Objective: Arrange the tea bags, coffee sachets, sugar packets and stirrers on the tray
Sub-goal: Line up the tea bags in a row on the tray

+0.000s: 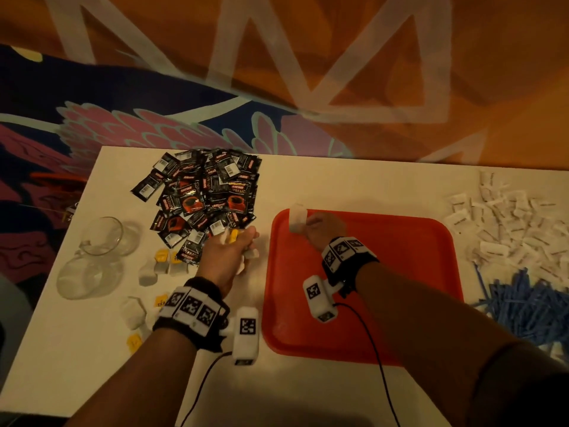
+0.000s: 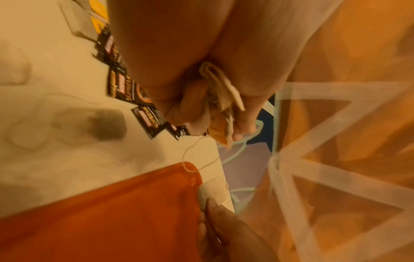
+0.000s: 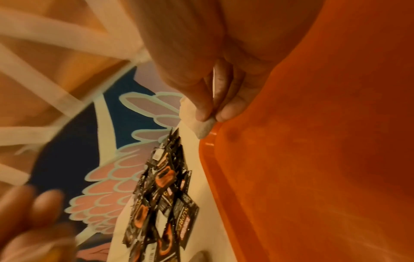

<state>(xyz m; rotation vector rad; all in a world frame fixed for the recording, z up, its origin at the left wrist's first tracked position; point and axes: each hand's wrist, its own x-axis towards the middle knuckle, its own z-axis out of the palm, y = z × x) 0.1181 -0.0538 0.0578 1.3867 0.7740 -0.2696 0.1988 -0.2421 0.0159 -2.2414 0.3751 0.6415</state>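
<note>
White table [image 1: 308,186] is carrying everything. Red tray [image 1: 385,303] is sitting nearly bare; judging by that, the job is barely starting. Coffee sachets [image 1: 203,192] are lying heaped left of the tray, sugar packets [image 1: 508,223] piled at the right edge, blue stirrers [image 1: 523,303] bunched below them, all untouched off-tray. Loose tea bags [image 1: 160,266] are lying near two glass cups [image 1: 98,257]. Left hand [image 1: 228,257] is clutching a bundle of tea bags. Right hand [image 1: 323,229] is pinching one tea bag [image 1: 297,218] at the tray's far-left corner, seemingly placing it.
</note>
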